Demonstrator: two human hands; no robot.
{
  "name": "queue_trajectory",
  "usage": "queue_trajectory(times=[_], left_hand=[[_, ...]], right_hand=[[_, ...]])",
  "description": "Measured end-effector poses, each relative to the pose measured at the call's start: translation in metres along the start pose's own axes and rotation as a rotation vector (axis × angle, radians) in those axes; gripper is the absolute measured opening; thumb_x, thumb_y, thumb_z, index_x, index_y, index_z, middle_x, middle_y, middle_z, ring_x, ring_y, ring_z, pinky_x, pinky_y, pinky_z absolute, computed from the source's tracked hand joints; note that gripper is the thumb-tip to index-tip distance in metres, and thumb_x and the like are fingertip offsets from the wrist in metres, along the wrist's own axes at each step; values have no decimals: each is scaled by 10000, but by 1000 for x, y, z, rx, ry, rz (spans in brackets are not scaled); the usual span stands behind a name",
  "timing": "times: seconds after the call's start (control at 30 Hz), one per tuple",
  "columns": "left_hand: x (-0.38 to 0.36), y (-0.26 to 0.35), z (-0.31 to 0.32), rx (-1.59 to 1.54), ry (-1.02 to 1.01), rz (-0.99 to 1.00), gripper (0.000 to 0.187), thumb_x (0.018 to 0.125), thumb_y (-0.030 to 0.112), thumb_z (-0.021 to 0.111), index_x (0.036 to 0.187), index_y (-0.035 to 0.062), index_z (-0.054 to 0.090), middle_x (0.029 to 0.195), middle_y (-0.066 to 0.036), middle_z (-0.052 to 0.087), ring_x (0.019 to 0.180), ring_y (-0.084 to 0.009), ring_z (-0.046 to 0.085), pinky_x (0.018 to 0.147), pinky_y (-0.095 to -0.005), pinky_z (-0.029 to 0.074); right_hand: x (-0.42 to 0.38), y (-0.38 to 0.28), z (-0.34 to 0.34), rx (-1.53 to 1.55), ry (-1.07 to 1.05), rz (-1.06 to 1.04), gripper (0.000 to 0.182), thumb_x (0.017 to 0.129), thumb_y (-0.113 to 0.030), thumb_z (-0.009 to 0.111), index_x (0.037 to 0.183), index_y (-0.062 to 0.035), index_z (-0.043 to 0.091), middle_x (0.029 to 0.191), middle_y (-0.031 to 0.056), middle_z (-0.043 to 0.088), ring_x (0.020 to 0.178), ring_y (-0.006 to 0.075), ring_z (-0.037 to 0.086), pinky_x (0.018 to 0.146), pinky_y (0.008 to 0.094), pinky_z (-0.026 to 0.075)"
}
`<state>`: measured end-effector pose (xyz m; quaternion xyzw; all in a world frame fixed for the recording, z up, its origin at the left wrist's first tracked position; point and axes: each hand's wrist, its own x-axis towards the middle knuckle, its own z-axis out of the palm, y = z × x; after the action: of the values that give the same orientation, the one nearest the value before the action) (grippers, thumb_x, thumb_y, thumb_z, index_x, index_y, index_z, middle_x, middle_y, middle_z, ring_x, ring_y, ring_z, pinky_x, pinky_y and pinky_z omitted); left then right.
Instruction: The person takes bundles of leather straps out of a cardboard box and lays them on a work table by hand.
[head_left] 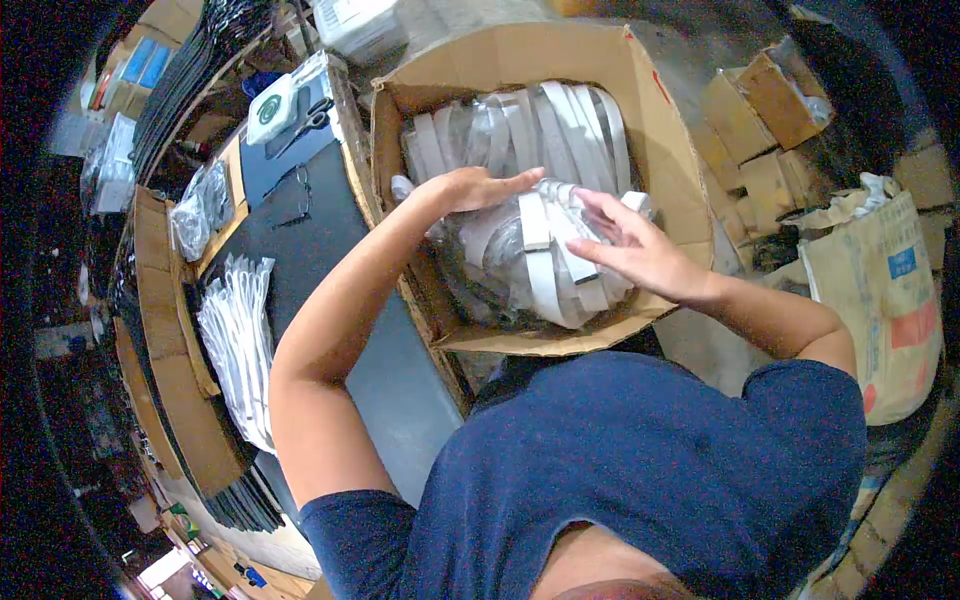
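Observation:
An open cardboard box (pixel 550 45) stands in front of me, holding bundles of flat white strips (pixel 560 120) in clear plastic. My left hand (pixel 485 190) reaches in from the left, closed at the upper edge of a clear plastic bag (pixel 556 192); its lower fingers are partly hidden. Over the same bagged bundle is my right hand (pixel 640 255), thumb and fingers apart, resting against white strips (pixel 543 275). The nearer bundle bends round in a loop, while the farther one lies in rows across the box.
Left of the box is a dark-topped table (pixel 330 225) bearing scissors (pixel 312 118), glasses (pixel 298 192) and a bunch of white cords (pixel 238 340). At right are a large sack (pixel 880 300) and smaller cardboard boxes (pixel 745 115). A plastic-wrapped pack (pixel 360 25) lies beyond.

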<state>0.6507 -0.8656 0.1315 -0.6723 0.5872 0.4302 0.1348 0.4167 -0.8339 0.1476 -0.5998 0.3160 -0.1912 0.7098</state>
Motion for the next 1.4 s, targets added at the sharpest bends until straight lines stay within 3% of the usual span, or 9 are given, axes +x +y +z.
queue_trajectory(times=[0.2,0.27,0.37,0.5,0.67,0.9,1.0,1.2,1.4], left_hand=[[37,-30,13,-179,-86,193,1028,564,799,501,1042,-110,559,1022,-233,576,995,-313,538,850,-383,402],[-13,6,-3,-183,-27,-100,670,689,643,575,901,14,670,761,-104,618,640,-171,544,573,-309,421],[-31,11,-5,-317,-42,-49,527,686,581,635,728,58,685,578,-5,531,497,-100,423,442,-275,296],[-14,-9,3,-515,-147,1,619,585,539,736,800,-35,650,682,-81,586,584,-145,523,542,-303,399],[-35,7,11,-659,-261,101,446,652,462,721,695,25,643,572,5,549,428,-104,441,408,-283,332],[-63,22,11,-515,-221,-19,496,665,400,729,892,-27,619,817,-65,623,685,-124,572,576,-263,434],[-65,10,26,-857,-232,134,538,678,303,740,1042,-43,548,964,-87,609,825,-139,583,716,-262,461],[-110,20,24,-1007,34,374,641,638,187,775,1159,-22,465,1088,-67,563,1000,-152,522,910,-292,380],[-122,15,48,-1086,142,505,690,620,143,798,1170,-15,412,1090,-64,524,1015,-130,473,918,-273,359]], right_hand=[[3,-2,-11,250,127,348,648,812,-129,581,1300,80,210,1218,174,417,1135,207,416,927,312,353],[3,7,-15,504,151,313,633,815,-122,567,1291,85,204,1191,172,442,1083,217,461,876,300,388],[0,-16,-8,591,143,357,492,815,-118,558,1210,80,341,1115,160,506,1017,208,504,855,295,409],[5,6,-22,627,78,418,326,813,-109,556,1088,43,471,1044,139,553,973,189,530,840,295,422],[2,-8,-10,616,88,553,268,833,-113,498,1049,47,504,979,122,592,894,194,556,830,306,414],[-8,-6,-11,649,-1,515,332,826,-105,510,1109,66,473,1026,137,585,924,189,558,845,310,415],[-15,0,-11,460,-6,453,383,847,-121,525,1179,38,420,1077,100,551,995,170,523,901,306,382],[-19,-20,6,206,94,-100,373,803,-108,626,1094,5,423,905,81,581,889,113,537,725,230,444],[-21,-26,14,157,60,30,448,789,-136,657,1133,14,413,936,82,579,890,117,535,721,235,442]])
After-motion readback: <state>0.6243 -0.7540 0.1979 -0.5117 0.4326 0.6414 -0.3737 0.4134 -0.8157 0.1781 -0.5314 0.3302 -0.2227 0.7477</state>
